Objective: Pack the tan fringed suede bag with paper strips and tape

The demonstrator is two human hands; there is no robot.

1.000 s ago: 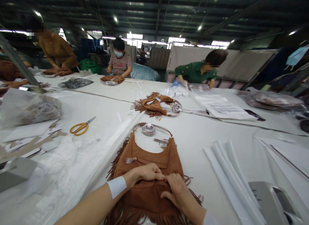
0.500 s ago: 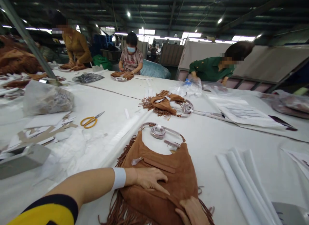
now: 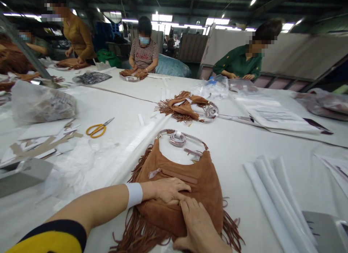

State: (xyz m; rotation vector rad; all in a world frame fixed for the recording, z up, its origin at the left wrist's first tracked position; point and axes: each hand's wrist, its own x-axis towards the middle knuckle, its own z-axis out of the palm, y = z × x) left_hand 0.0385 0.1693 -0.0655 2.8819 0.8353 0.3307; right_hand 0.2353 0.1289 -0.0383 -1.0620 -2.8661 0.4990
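Observation:
A brown suede handbag [image 3: 201,195] with long fringe on both sides lies flat on the table before me, its wrapped handle pointing away. My left hand [image 3: 168,190] rests on the bag's front just below the zip, fingers spread and pressing into the suede. Close by, my right hand [image 3: 198,224] lies over the lower front of the bag. Its fingertips meet the left fingers, and its thumb sits apart near the bottom edge. A coiled, wrapped strap [image 3: 177,139] lies inside the handle loop.
Beyond is another fringed brown bag [image 3: 185,107]. Yellow-handled scissors [image 3: 96,129] and card scraps [image 3: 40,144] lie to the left. Folded white sheets [image 3: 280,198] are at right. Across the white table [image 3: 122,100], several people work, among them a person in green [image 3: 239,62].
My right hand has moved left and up from the bag's lower right to beside my left hand. The bag's lower front now lies flatter. The view has shifted slightly.

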